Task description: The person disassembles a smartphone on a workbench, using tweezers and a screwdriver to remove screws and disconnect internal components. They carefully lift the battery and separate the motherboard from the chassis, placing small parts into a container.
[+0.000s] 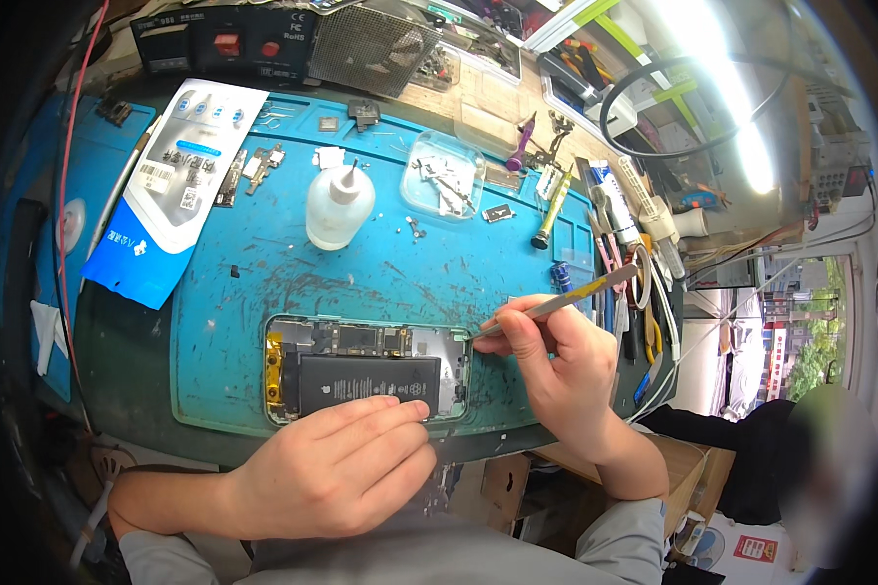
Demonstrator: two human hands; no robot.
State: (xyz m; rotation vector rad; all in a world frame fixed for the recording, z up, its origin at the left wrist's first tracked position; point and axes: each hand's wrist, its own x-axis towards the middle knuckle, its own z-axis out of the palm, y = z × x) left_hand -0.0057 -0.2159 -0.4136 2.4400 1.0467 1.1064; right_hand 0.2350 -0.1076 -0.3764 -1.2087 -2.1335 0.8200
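Observation:
An opened smartphone [351, 340] lies on the blue work mat, its black battery [361, 375], circuit board and metal frame exposed. My left hand [346, 463] is closed over the phone's near edge, fingertips on the battery's lower right part; the thumb is hidden. Between the thumb and fingers of my right hand [561, 361] is a pair of metal tweezers [580, 292], slanting up to the right. The tweezers' tips reach the phone's far right corner; whether they hold a tiny part is too small to tell.
Beyond the phone stands a clear dropper bottle [339, 210]. A clear tray [444, 175] of small metal parts sits behind it. To the left lies a blue-white packet [180, 185]. Screwdrivers [553, 210] and several hand tools [644, 312] line the right side. Tiny screws [416, 227] dot the mat.

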